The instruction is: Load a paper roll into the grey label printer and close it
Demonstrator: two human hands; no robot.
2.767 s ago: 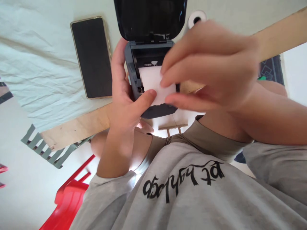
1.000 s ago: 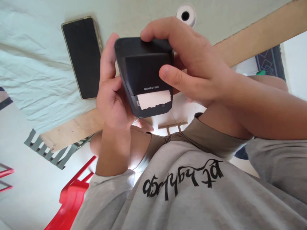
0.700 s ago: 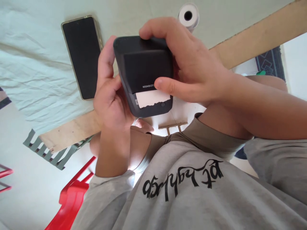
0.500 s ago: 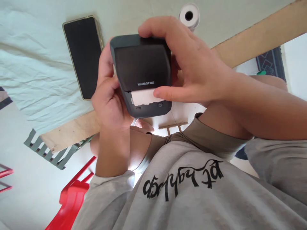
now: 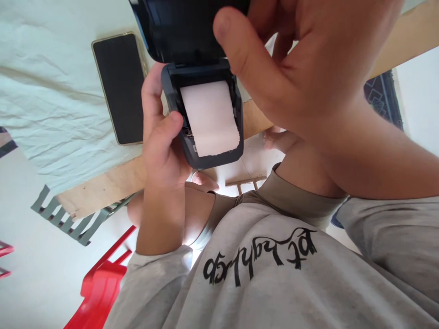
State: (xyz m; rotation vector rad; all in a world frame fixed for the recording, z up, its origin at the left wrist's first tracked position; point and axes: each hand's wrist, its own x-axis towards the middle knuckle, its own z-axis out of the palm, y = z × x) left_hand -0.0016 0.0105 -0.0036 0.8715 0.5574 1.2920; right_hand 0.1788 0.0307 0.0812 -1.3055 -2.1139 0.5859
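Note:
A dark label printer (image 5: 219, 161) is held above the table's near edge, its lid (image 5: 185, 34) swung up and away from the body. Inside the printer lies a white paper roll (image 5: 209, 109), its torn end hanging over the front. My left hand (image 5: 161, 141) grips the printer's left side, thumb on the rim beside the paper. At the raised lid, my right hand (image 5: 295, 73) is closed on its right part, thumb on the lid's inner face; the other fingers are partly hidden behind it.
A smartphone (image 5: 120, 89) with a dark screen lies on the pale green cloth (image 5: 51, 82) left of the printer. The table's wooden edge (image 5: 103, 185) runs below. A red plastic chair (image 5: 103, 283) and a green slatted piece (image 5: 65, 219) stand at lower left.
The printer's lid has been opened, baring the paper inside. My right hand has moved up with the lid, and the small white roll at the back is now hidden. My left hand keeps its hold.

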